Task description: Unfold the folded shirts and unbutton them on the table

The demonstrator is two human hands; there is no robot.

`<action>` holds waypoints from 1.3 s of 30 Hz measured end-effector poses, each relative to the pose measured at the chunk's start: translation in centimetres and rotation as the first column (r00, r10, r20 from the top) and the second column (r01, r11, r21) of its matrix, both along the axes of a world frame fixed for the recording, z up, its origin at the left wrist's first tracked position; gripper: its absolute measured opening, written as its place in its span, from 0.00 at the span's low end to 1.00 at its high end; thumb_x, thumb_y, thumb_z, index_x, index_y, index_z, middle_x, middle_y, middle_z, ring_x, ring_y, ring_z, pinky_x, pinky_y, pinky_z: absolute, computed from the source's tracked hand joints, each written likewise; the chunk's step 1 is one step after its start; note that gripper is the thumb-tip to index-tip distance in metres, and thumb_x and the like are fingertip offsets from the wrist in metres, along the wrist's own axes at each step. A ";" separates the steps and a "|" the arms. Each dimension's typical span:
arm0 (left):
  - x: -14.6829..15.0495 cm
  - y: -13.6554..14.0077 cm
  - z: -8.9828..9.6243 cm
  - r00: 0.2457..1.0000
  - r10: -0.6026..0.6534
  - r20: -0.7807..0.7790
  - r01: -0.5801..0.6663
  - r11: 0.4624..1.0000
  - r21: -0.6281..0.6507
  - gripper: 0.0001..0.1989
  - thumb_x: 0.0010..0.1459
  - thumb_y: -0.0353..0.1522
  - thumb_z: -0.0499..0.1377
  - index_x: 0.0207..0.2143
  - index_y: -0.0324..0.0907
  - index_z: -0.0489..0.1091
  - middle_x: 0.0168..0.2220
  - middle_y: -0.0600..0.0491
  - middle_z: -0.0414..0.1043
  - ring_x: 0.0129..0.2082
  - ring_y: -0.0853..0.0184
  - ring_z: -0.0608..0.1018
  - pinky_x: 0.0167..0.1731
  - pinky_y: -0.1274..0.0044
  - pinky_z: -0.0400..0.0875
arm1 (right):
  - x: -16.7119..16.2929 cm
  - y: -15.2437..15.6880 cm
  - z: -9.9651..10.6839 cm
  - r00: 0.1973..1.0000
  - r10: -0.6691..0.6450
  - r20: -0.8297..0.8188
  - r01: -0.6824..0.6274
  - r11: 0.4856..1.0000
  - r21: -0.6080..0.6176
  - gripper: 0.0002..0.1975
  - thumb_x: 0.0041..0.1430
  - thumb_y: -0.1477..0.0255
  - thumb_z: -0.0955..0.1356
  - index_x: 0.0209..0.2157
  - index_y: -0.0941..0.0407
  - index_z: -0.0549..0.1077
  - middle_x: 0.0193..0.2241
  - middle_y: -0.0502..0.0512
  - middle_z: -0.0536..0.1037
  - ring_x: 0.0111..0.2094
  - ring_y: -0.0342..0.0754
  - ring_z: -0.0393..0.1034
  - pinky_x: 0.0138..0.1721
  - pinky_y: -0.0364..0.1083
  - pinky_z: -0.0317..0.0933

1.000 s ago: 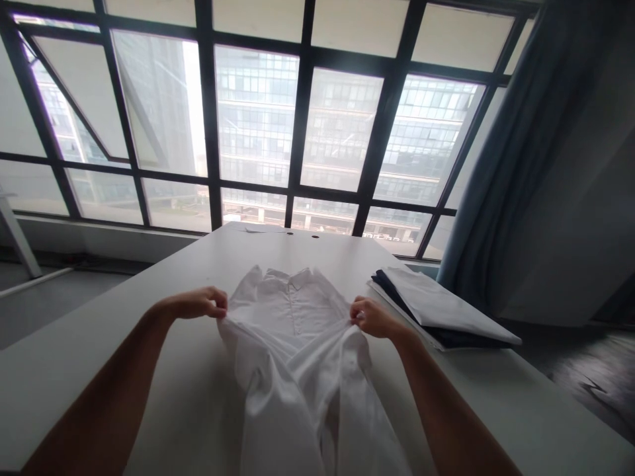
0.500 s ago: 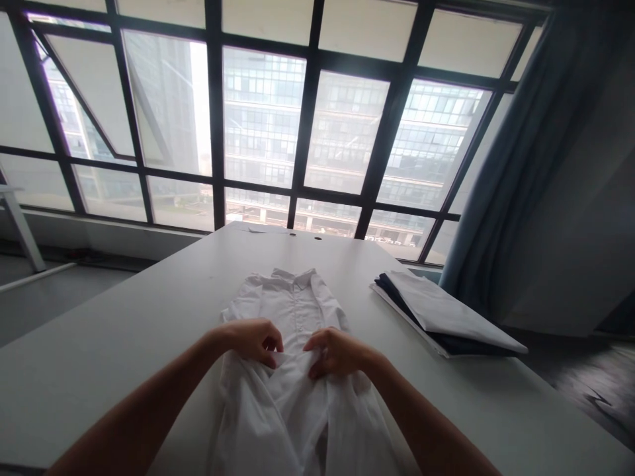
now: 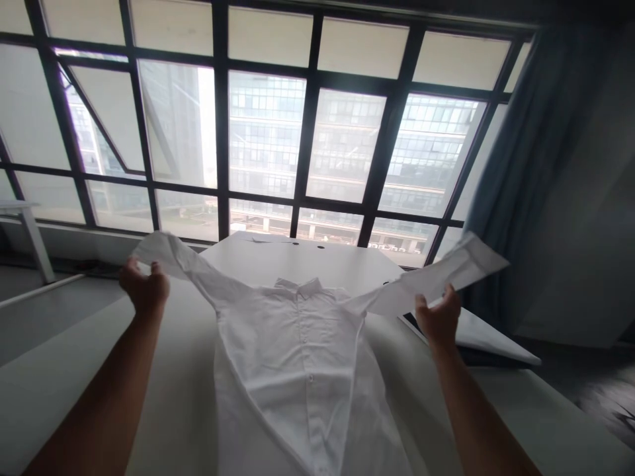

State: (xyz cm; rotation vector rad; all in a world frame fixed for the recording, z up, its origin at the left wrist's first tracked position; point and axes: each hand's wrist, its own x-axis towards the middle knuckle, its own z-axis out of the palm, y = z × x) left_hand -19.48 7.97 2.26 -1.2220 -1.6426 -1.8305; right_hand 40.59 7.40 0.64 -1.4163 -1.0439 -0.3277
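Note:
A white button-up shirt (image 3: pixel 282 357) lies front side up on the white table, its collar pointing toward the window. Its two sleeves are spread out to the sides and raised off the tabletop. At the far left, my left hand (image 3: pixel 145 285) is closed at the lower edge of the left-side sleeve (image 3: pixel 198 268), near the cuff. On the other side, my right hand (image 3: pixel 440 316) grips the lower edge of the right-side sleeve (image 3: pixel 397 296), and the cuff end sticks out past it. Fingers of both hands are partly hidden.
A stack of folded white and dark cloth (image 3: pixel 489 334) rests on the table (image 3: pixel 169 383) at the right, partly behind my right hand. Windows (image 3: pixel 268 132) line the far side, and a blue-grey curtain (image 3: pixel 520 185) hangs at the right. Another white table (image 3: pixel 30 225) stands left.
My hands have moved from the middle of the shirt far outward and upward. The sleeves, earlier lying down over the shirt's front, are now stretched out sideways.

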 end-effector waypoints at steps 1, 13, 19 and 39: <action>1.3 0.0 -0.4 1.000 0.019 -0.008 -0.019 1.000 -0.003 0.21 0.59 0.34 0.56 0.51 0.30 0.64 0.51 0.37 0.69 0.57 0.48 0.67 0.58 0.53 0.58 | -1.5 -0.3 -0.2 0.988 0.083 0.129 -0.084 0.996 0.006 0.27 0.53 0.59 0.66 0.49 0.63 0.71 0.47 0.70 0.74 0.51 0.64 0.67 0.55 0.62 0.58; 20.2 -2.6 -7.5 0.338 -0.910 -0.239 0.441 0.378 -0.814 0.15 0.55 0.41 0.64 0.42 0.44 0.78 0.43 0.48 0.76 0.44 0.60 0.77 0.44 0.75 0.70 | -17.1 -3.5 -6.1 0.488 0.824 0.288 -0.384 0.499 -0.777 0.10 0.62 0.65 0.68 0.33 0.55 0.80 0.35 0.57 0.80 0.37 0.50 0.73 0.39 0.45 0.61; 21.3 -2.6 -7.7 0.281 -0.947 -0.157 0.415 0.267 -0.869 0.14 0.57 0.37 0.61 0.46 0.47 0.78 0.38 0.50 0.77 0.35 0.64 0.78 0.37 0.77 0.71 | -19.8 -3.5 -5.8 0.628 0.724 0.286 -0.232 0.525 -0.819 0.14 0.60 0.60 0.68 0.37 0.56 0.78 0.34 0.60 0.81 0.35 0.52 0.75 0.33 0.44 0.58; 25.0 -2.4 -7.4 0.562 -0.818 -0.121 0.300 0.338 -0.892 0.09 0.56 0.33 0.59 0.34 0.42 0.79 0.34 0.49 0.81 0.36 0.59 0.80 0.35 0.75 0.69 | -18.9 -1.0 -7.8 0.609 0.583 -0.538 -0.772 0.278 -0.572 0.10 0.51 0.73 0.64 0.18 0.57 0.69 0.15 0.49 0.72 0.16 0.42 0.66 0.19 0.39 0.59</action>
